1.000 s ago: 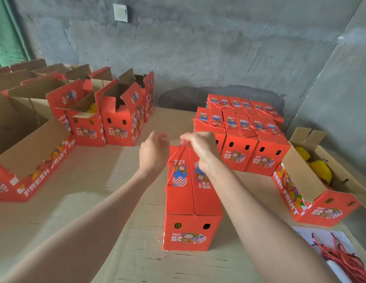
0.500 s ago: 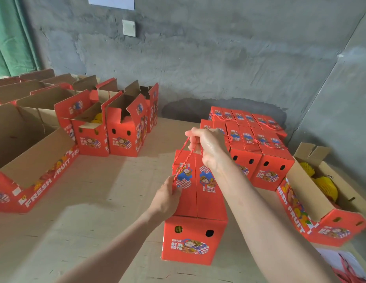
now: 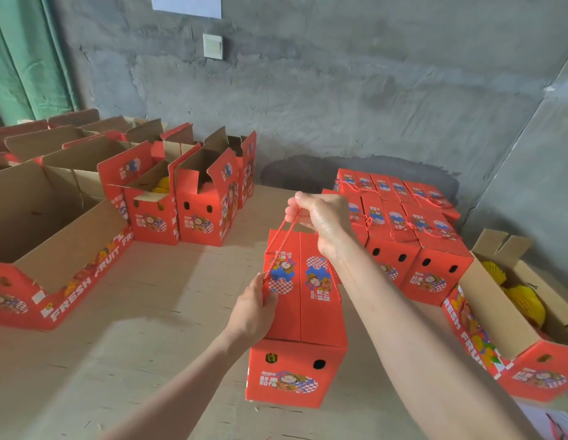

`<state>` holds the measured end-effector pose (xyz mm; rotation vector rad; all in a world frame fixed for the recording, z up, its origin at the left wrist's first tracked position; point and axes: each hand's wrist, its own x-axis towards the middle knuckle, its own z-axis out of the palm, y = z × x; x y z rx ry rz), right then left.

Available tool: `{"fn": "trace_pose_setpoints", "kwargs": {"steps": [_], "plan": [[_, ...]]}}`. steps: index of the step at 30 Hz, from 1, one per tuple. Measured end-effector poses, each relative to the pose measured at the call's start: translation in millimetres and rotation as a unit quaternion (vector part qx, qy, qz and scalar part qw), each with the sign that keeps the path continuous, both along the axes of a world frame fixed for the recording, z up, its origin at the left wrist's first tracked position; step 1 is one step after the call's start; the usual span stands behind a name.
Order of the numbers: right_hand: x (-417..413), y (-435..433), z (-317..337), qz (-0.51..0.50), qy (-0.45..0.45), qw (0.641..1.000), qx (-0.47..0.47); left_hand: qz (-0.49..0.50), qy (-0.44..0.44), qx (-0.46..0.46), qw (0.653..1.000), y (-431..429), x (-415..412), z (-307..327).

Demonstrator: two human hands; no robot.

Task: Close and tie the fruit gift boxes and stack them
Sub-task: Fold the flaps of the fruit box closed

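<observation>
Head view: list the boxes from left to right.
Big open carton → open gift boxes → closed box, gripped by the left hand, its rope held by the right hand → group of tied boxes → open carton of yellow fruit.

Single head-worn wide-angle view, looking forward and down over the pale plywood tabletop (image 3: 149, 312) toward the far grey concrete wall (image 3: 339, 90). Close range: the red closed cardboard gift box (image 3: 289, 373) sits at near centre, large in frame.
</observation>
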<state>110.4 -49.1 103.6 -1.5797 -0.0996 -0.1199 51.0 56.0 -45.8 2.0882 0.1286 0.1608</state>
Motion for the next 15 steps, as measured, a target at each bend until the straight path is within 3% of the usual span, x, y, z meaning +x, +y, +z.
{"fn": "trace_pose_setpoints", "kwargs": {"steps": [5,10,13,15], "plan": [[13.9,25.3,-29.4,0.020,0.012,0.999,-0.024,0.017,0.033,0.033,0.999,22.1,12.4,-21.2],[20.1,30.3,-42.6,0.047,-0.033,0.995,-0.077,0.034,0.014,0.035,0.999,34.1,30.8,-30.4],[8.3,20.7,-55.3,0.026,-0.130,0.967,-0.217,0.048,-0.016,0.041,0.998,34.4,32.1,-33.1],[-5.2,11.4,-73.5,0.033,-0.198,0.900,-0.386,0.071,-0.042,0.048,0.995,34.2,28.0,-33.2]]}}
